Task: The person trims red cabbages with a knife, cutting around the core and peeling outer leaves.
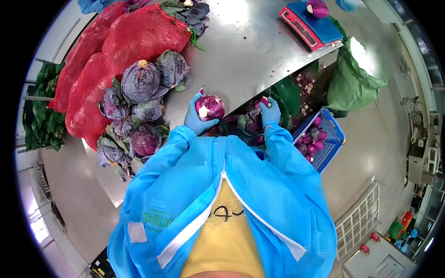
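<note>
My left hand (198,116), in a blue glove, is closed round a trimmed purple cabbage (211,107) with pale cut patches, near the table's front edge. To the right, my gloved right hand (270,112) is closed at the fingers, with a small purple piece at its fingertips and a thin blade-like tool (270,95) pointing up from it. Below and beside that hand, dark leaves (250,124) lie past the table edge. Untrimmed cabbages (140,81) with dark outer leaves are piled left of my left hand.
Red mesh sacks (139,37) lie at the left of the metal table (227,55). A scale (310,25) bears a cabbage at the back right. A blue basket (331,148) of purple cabbages and a green sack (354,81) stand at the right.
</note>
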{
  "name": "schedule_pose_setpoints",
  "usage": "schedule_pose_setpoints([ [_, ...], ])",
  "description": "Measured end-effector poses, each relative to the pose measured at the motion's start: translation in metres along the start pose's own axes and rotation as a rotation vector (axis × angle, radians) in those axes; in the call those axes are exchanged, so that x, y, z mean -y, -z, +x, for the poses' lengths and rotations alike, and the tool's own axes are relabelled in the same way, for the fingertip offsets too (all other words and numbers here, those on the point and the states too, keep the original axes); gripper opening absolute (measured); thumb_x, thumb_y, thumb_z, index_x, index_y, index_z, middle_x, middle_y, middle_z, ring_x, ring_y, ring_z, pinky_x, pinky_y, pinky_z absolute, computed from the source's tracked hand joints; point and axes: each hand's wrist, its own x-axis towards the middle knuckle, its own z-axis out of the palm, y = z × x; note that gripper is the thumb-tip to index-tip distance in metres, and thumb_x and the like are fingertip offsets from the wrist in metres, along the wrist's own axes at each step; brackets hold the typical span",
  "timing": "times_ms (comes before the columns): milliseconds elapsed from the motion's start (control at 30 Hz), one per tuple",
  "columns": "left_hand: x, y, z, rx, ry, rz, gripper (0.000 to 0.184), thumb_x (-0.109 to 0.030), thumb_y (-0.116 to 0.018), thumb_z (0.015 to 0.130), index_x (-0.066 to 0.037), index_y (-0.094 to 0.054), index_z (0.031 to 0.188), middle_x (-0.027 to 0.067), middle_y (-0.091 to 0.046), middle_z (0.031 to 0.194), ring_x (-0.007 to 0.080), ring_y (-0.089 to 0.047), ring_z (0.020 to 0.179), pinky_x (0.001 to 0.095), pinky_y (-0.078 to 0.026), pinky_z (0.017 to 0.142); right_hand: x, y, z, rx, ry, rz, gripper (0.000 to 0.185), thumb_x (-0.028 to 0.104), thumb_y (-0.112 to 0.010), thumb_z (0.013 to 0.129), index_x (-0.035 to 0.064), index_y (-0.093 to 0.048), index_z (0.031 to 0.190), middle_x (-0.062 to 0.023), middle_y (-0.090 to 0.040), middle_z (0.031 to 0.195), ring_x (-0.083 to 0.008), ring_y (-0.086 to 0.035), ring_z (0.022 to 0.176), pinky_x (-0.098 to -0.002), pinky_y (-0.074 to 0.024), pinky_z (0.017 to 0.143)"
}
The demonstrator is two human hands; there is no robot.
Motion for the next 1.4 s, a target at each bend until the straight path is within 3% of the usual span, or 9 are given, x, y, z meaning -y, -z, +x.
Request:
schedule_pose_setpoints([
  [133,-0.002,-0.003,0.008,0.026,0.012,0.042,0.113,-0.024,-0.088,0.051,-0.001,-0.017,0.136,0.0195,-0.037,0.130,0.0298,-0.042,0.121,0.0359,-0.036,0.102,0.054,-0.002,-0.037,0.001,0.204,0.060,0.051,0.033,-0.071,0.074,0.0039,-0.056,0.113,-0.0185,-0.064,0.099,-0.0276,-0.063,0.091,-0.0350,-0.0478,0.081],
  [200,-0.011,-0.003,0.008,0.036,-0.032,0.146,0.114,-0.026,-0.088,0.050,0.000,-0.017,0.136,0.0195,-0.037,0.131,0.0303,-0.042,0.121,0.0351,-0.036,0.102,0.063,-0.027,-0.035,0.318,-0.005,0.243,0.045,0.037,-0.070,0.074,0.0027,-0.061,0.101,-0.0145,-0.066,0.092,-0.0248,-0.064,0.087,-0.0335,-0.0489,0.077],
  [400,-0.004,-0.005,0.010,0.057,-0.009,0.023,0.114,-0.028,-0.088,0.050,0.000,-0.018,0.136,0.0204,-0.037,0.130,0.0312,-0.044,0.119,0.0365,-0.037,0.101,0.100,-0.044,-0.031,0.635,0.179,-0.113,0.048,0.049,-0.065,0.075,0.0041,-0.062,0.093,-0.0180,-0.064,0.092,-0.0331,-0.062,0.086,-0.0401,-0.0473,0.076],
  [867,-0.003,0.000,0.009,0.036,0.037,0.054,0.109,-0.021,-0.087,0.051,0.001,-0.021,0.135,0.0183,-0.037,0.131,0.0290,-0.040,0.122,0.0370,-0.034,0.103,0.123,-0.047,-0.031,0.429,0.518,-0.442,0.024,0.031,-0.060,0.080,0.0098,-0.064,0.089,-0.0174,-0.064,0.084,-0.0362,-0.062,0.081,-0.0448,-0.0502,0.071],
  [967,0.007,0.003,0.008,0.037,-0.052,-0.042,0.109,-0.018,-0.088,0.050,-0.002,-0.021,0.135,0.0169,-0.037,0.131,0.0279,-0.041,0.122,0.0367,-0.034,0.104,0.077,-0.063,-0.023,0.301,0.338,-0.059,0.035,0.033,-0.066,0.075,0.0042,-0.062,0.094,-0.0178,-0.064,0.083,-0.0330,-0.063,0.079,-0.0410,-0.0500,0.069],
  [1033,0.009,0.002,0.007,0.033,-0.086,-0.141,0.110,-0.016,-0.088,0.050,-0.004,-0.021,0.135,0.0167,-0.037,0.133,0.0275,-0.042,0.122,0.0356,-0.034,0.104,0.062,-0.045,-0.022,0.370,-0.155,0.211,0.028,0.026,-0.066,0.074,0.0006,-0.063,0.086,-0.0134,-0.064,0.076,-0.0232,-0.063,0.066,-0.0348,-0.0490,0.063],
  [1233,0.005,-0.001,0.007,0.005,0.002,-0.123,0.109,-0.015,-0.087,0.050,-0.006,-0.020,0.136,0.0157,-0.038,0.133,0.0271,-0.042,0.122,0.0363,-0.034,0.104,0.033,-0.009,-0.034,-0.067,-0.197,-0.009,0.031,0.018,-0.069,0.071,0.0050,-0.062,0.098,-0.0104,-0.066,0.091,-0.0229,-0.061,0.076,-0.0320,-0.0490,0.070],
  [1300,0.009,0.000,0.012,0.010,-0.001,-0.102,0.110,-0.018,-0.088,0.050,-0.005,-0.020,0.136,0.0162,-0.038,0.132,0.0270,-0.042,0.122,0.0363,-0.035,0.103,0.051,-0.017,-0.043,-0.049,0.285,0.280,0.044,0.017,-0.072,0.070,0.0069,-0.060,0.111,-0.0091,-0.065,0.098,-0.0202,-0.061,0.075,-0.0319,-0.0490,0.070],
  [1400,0.017,0.005,0.021,0.067,0.028,-0.090,0.111,-0.020,-0.088,0.050,-0.004,-0.020,0.136,0.0171,-0.039,0.131,0.0272,-0.042,0.121,0.0364,-0.036,0.102,0.107,-0.015,-0.051,0.527,0.210,0.263,0.042,0.018,-0.072,0.074,0.0050,-0.059,0.112,-0.0060,-0.059,0.103,-0.0147,-0.054,0.086,-0.0297,-0.0450,0.077],
])
